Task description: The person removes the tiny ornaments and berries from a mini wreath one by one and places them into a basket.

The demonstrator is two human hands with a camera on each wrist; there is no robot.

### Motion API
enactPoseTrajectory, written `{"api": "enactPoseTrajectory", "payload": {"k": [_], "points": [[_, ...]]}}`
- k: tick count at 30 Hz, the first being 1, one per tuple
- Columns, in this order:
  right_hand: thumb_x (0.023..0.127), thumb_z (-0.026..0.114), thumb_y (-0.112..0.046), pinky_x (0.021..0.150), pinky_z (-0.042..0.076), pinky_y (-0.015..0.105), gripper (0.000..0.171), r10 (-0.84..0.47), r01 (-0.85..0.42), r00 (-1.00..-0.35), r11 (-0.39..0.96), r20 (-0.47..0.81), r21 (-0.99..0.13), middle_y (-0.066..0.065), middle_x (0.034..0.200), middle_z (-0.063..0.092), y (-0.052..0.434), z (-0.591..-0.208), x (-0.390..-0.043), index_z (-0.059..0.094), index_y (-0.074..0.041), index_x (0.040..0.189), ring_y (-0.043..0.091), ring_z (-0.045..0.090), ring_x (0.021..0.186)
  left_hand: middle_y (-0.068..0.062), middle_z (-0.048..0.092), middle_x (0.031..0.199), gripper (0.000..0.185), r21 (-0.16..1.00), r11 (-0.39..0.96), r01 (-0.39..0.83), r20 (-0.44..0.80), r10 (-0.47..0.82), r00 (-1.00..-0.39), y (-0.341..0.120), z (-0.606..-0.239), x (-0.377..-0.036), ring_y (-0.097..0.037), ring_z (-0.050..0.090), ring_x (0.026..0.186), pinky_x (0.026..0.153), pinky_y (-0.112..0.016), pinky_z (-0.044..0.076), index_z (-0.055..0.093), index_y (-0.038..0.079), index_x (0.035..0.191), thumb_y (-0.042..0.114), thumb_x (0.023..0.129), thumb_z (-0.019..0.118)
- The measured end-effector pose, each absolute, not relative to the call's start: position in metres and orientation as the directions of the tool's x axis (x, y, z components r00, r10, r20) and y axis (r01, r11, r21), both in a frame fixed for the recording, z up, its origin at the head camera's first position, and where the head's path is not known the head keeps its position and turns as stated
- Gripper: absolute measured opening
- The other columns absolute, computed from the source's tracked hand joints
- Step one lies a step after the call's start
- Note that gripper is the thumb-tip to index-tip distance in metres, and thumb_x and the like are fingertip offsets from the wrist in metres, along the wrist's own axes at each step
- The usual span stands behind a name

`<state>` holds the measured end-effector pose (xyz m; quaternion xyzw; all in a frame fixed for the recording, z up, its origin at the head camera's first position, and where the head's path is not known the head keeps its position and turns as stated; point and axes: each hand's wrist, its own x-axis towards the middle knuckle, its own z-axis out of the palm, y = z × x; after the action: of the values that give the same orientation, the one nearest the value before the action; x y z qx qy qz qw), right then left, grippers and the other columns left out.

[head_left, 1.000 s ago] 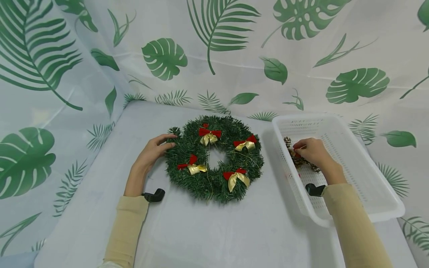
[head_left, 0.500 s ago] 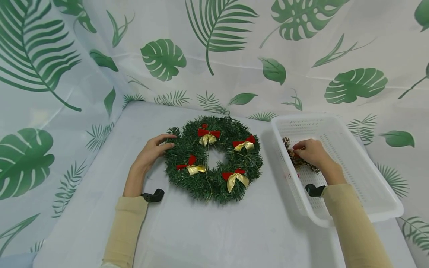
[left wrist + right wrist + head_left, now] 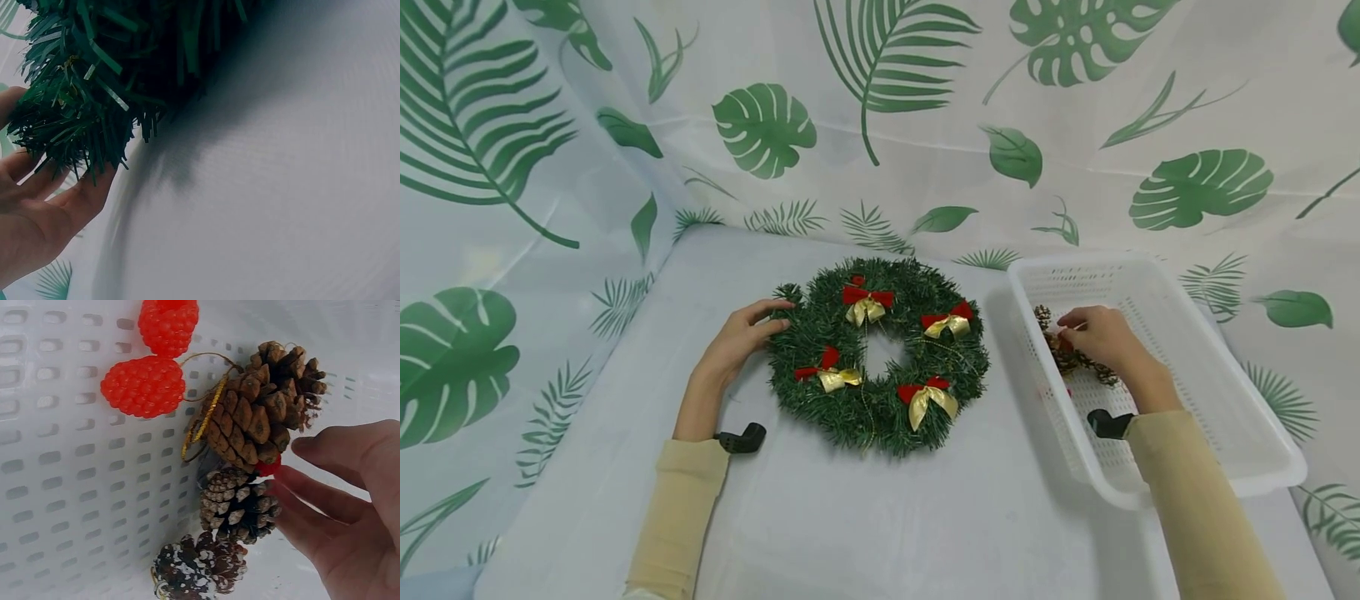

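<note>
**Left hand on the wreath, right hand among the cones**

Your left hand (image 3: pixel 737 340) rests against the left edge of the wreath (image 3: pixel 877 354), which lies flat on the table (image 3: pixel 880 517). The fingers are nearly straight and relaxed, their tips touching the green needles; the left wrist view shows the needles (image 3: pixel 81 100) brushing your fingertips (image 3: pixel 94 187), with nothing gripped. Four red-and-gold bows sit around the ring: one at the top (image 3: pixel 867 303), one at the upper right (image 3: pixel 949 320), one at the left (image 3: pixel 829 371) and one at the bottom (image 3: pixel 928 397).

Your right hand (image 3: pixel 1101 337) is inside the white basket (image 3: pixel 1225 417), which stands just right of the wreath, apart from it. The hand is at a cluster of pine cones (image 3: pixel 1060 350) near the basket's left wall. In the right wrist view your fingers (image 3: pixel 312 500) are lightly bent and touch the side of the large cone (image 3: pixel 259 415) and the middle cone (image 3: pixel 237 506), with a small red piece (image 3: pixel 269 467) at the fingertips. Whether you have pinched it or only touch it, I cannot tell. A frosted cone (image 3: pixel 200 569) lies below these, and two red berries (image 3: pixel 153 359) sit beside the large cone, joined to it by a gold cord (image 3: pixel 203 419).
</note>
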<state>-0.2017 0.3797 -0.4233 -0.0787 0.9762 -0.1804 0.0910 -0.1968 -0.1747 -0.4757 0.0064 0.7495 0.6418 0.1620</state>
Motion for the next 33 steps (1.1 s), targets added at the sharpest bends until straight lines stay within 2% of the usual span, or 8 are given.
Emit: {"api": "enactPoseTrajectory", "payload": {"k": [4,10,20,28,33], "points": [[0.098,0.056,-0.006,0.085,0.054,0.061,0.030,-0.203,-0.145,-0.972,0.913,-0.117,-0.380,0.034,0.109,0.071,0.377,-0.418,-0.201,0.069,0.013,0.118,0.050,0.069,0.099,-0.005,0.029,0.168,0.046,0.962,0.182,-0.202,-0.239,0.217,-0.946,-0.176,-0.474,-0.196,-0.035,0.046,0.138,0.095,-0.044,0.043,0.057,0.013,0.146,0.027,0.103,0.064],[0.098,0.058,-0.007,0.085,0.053,0.063,0.028,-0.245,-0.206,-0.968,0.902,-0.057,-0.380,0.033,0.107,0.072,0.369,-0.412,-0.201,0.070,0.011,0.116,0.051,0.069,0.098,-0.005,0.028,0.168,0.045,0.960,0.181,-0.213,-0.250,0.219,-0.943,-0.177,-0.473,-0.197,-0.034,0.045,0.140,0.099,-0.047,0.043,0.057,0.015,0.146,0.026,0.104,0.063],[0.100,0.059,-0.010,0.088,0.052,0.063,0.029,-0.268,-0.238,-0.963,0.906,-0.040,-0.350,0.033,0.111,0.071,0.360,-0.400,-0.196,0.070,0.009,0.119,0.050,0.069,0.101,-0.006,0.026,0.169,0.046,0.959,0.202,-0.197,-0.244,0.240,-0.940,-0.174,-0.472,-0.198,-0.035,0.043,0.141,0.099,-0.046,0.042,0.056,0.014,0.147,0.027,0.104,0.063],[0.101,0.061,-0.012,0.090,0.052,0.063,0.032,-0.271,-0.239,-0.962,0.905,-0.044,-0.353,0.035,0.122,0.066,0.348,-0.384,-0.188,0.067,0.008,0.125,0.052,0.068,0.105,-0.006,0.023,0.171,0.048,0.959,0.188,-0.211,-0.253,0.238,-0.938,-0.173,-0.472,-0.197,-0.036,0.037,0.148,0.116,-0.059,0.034,0.054,0.012,0.149,0.027,0.104,0.063],[0.102,0.061,-0.012,0.091,0.053,0.062,0.033,-0.271,-0.240,-0.962,0.886,-0.024,-0.397,0.035,0.126,0.065,0.338,-0.373,-0.182,0.066,0.008,0.127,0.053,0.066,0.108,-0.005,0.025,0.170,0.047,0.959,0.191,-0.210,-0.253,0.233,-0.939,-0.174,-0.472,-0.197,-0.035,0.039,0.146,0.108,-0.053,0.039,0.054,0.013,0.149,0.027,0.104,0.062]]}}
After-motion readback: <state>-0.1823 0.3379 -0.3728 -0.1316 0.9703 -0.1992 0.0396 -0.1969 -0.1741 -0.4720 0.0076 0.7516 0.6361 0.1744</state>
